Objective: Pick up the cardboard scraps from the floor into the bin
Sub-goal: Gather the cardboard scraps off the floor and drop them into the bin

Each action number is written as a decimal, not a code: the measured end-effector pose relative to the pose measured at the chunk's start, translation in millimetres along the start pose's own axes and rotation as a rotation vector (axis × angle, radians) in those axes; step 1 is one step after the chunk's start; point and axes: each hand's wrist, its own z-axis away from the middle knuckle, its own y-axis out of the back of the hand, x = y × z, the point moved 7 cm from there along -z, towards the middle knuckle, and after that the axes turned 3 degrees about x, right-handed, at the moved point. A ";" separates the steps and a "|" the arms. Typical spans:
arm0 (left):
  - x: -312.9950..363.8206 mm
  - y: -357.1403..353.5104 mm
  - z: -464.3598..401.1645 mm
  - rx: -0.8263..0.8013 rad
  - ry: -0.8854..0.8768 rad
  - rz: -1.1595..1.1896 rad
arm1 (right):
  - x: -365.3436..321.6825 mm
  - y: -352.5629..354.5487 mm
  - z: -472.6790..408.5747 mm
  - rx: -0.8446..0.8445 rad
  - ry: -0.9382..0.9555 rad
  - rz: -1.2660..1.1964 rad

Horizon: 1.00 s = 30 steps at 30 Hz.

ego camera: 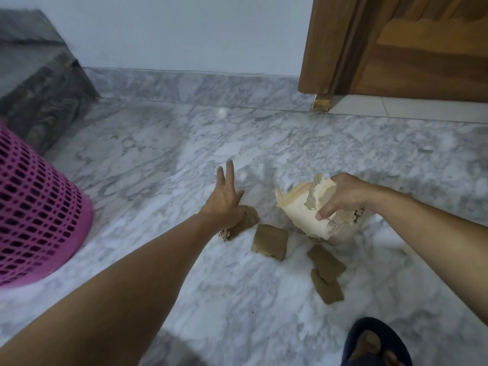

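Brown cardboard scraps lie on the marble floor in front of me. My left hand [224, 199] is down on one brown scrap [247, 221], thumb and lower fingers pinching it while two fingers point up. My right hand [343, 195] is closed on a bundle of pale cream scraps [301, 210] held just above the floor. A square scrap [270, 242] lies loose between my hands. Two more scraps [326, 263] [327, 289] lie overlapping below my right hand. The pink mesh bin [37, 207] stands at the far left, apart from both hands.
A dark stone step [39, 83] rises at the back left behind the bin. A wooden door and frame [396, 48] stand at the back right. My foot in a dark sandal [375, 344] rests at the bottom right. Marble skirting [198, 85] runs along the white wall.
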 end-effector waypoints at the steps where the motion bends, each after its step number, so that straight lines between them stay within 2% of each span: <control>1: -3.9 -5.5 3.6 -0.011 0.027 0.083 | 0.7 -1.6 0.3 -0.001 -0.002 0.001; 3: -13.4 -11.4 5.6 0.062 0.071 0.218 | 3.2 -3.5 4.5 -0.003 -0.017 -0.010; 5: -26.0 -12.4 4.0 0.150 0.165 0.164 | 9.2 -3.2 6.3 0.002 -0.032 -0.013; 7: -39.3 -20.5 3.1 0.100 0.323 0.023 | 14.2 -2.4 7.4 0.015 -0.023 0.000; 9: -43.4 -31.6 6.7 0.003 0.389 -0.059 | 21.2 -2.4 7.0 0.018 -0.034 -0.001; 15: -19.7 -35.9 9.7 -0.003 0.206 -0.172 | 33.5 -4.2 8.0 0.010 -0.050 0.002; 20: -21.6 -29.2 7.0 -0.069 0.304 -0.026 | 35.7 -7.6 5.9 0.013 -0.051 0.021; 26: -12.5 -16.5 0.7 -0.285 0.320 0.051 | 35.6 -0.6 3.1 0.025 -0.044 0.023; 30: 19.2 -30.6 -0.7 -0.381 0.158 -0.035 | 36.1 3.6 5.5 0.017 -0.063 0.014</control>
